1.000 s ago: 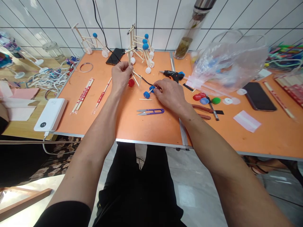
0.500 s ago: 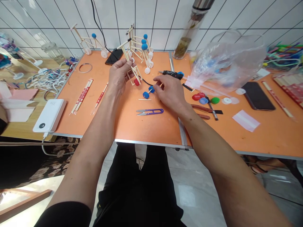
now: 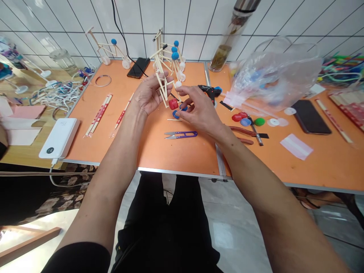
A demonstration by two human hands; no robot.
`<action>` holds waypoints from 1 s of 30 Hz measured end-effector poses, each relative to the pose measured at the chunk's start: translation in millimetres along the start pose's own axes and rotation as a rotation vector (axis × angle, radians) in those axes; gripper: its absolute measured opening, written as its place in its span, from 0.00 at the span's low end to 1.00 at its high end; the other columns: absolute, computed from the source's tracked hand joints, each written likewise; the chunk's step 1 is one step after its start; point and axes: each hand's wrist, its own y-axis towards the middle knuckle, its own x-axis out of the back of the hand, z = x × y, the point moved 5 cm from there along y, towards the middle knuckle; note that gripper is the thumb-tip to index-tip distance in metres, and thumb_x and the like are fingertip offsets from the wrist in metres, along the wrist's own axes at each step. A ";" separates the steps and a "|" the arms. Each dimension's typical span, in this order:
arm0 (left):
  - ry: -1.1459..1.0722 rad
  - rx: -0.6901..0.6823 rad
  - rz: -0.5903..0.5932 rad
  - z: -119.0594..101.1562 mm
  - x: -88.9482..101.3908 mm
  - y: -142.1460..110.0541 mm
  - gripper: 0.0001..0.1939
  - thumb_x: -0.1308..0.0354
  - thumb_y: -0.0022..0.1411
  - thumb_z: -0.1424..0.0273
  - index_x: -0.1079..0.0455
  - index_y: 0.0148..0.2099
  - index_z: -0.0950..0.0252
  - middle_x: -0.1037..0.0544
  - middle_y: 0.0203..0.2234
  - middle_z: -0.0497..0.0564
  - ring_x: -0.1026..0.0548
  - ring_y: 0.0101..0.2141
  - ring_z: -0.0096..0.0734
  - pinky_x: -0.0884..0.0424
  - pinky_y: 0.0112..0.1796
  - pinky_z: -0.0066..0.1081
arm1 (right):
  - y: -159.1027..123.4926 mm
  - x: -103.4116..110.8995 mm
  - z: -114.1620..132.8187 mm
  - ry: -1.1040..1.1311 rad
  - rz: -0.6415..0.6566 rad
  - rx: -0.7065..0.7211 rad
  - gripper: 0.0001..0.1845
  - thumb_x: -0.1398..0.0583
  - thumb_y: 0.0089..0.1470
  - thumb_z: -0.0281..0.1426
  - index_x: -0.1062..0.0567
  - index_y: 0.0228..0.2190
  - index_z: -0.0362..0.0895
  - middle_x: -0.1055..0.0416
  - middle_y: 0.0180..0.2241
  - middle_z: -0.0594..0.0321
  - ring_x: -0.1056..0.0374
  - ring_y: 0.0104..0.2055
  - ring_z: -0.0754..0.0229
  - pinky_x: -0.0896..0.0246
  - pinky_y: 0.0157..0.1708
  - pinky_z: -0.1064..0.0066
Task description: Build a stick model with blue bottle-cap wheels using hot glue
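A small frame of pale wooden sticks (image 3: 162, 89) with a red wheel-like piece (image 3: 173, 104) at its lower end is in my left hand (image 3: 150, 91), fingers closed around it. Just right of it is my right hand (image 3: 200, 108), thumb and forefinger apart, near the red piece; nothing shows clearly between them. A pair of blue round pieces (image 3: 176, 114) on a stick lies beneath, partly covered by my right fingers. Closer to me on the table are a loose stick (image 3: 174, 120) and purple thread snips (image 3: 182, 134).
Finished stick models (image 3: 170, 57) stand behind my hands. A hot glue gun (image 3: 210, 91), pliers (image 3: 241, 131), coloured caps (image 3: 259, 121) and a plastic bag (image 3: 275, 79) lie right. A phone (image 3: 138, 68), wrapped chopsticks (image 3: 98, 115) and a white power bank (image 3: 59, 138) lie left.
My left hand has turned the stick frame and brought it slightly right, showing the red piece more fully. My right hand has moved left toward it, its fingers spreading over the blue pieces.
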 end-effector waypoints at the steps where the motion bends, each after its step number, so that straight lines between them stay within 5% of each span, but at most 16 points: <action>1: -0.015 0.011 0.007 0.5 -0.5 0.1 0.01 0.29 0.72 0.68 0.17 0.43 0.58 0.11 0.39 0.49 0.15 0.55 0.38 0.18 0.55 0.34 | -0.3 -1.2 0.6 -0.006 0.014 0.016 0.33 0.27 0.63 0.47 0.23 0.66 0.59 0.22 0.61 0.57 0.20 0.45 0.50 0.15 0.44 0.52; 11: -0.086 0.065 0.009 10.7 -7.0 0.4 0.06 0.36 0.79 0.70 0.19 0.45 0.62 0.13 0.39 0.49 0.15 0.56 0.34 0.17 0.57 0.32 | -2.3 -4.7 3.1 -0.147 0.024 0.108 0.23 0.31 0.66 0.37 0.21 0.61 0.54 0.21 0.57 0.56 0.21 0.49 0.48 0.19 0.50 0.50; 17: -0.109 0.067 -0.005 15.8 -6.3 2.6 0.10 0.40 0.82 0.67 0.19 0.56 0.64 0.13 0.44 0.52 0.12 0.58 0.43 0.12 0.57 0.40 | -4.3 -5.8 8.6 -0.279 0.000 0.140 0.17 0.35 0.66 0.30 0.18 0.55 0.52 0.19 0.54 0.55 0.22 0.53 0.46 0.24 0.51 0.54; 30: -0.071 0.076 0.020 13.3 -12.3 -6.2 0.04 0.36 0.77 0.71 0.19 0.49 0.60 0.10 0.45 0.51 0.17 0.65 0.42 0.22 0.71 0.41 | -5.0 -4.5 13.4 -0.301 0.062 0.126 0.14 0.34 0.71 0.41 0.16 0.53 0.53 0.17 0.52 0.56 0.22 0.52 0.45 0.26 0.49 0.56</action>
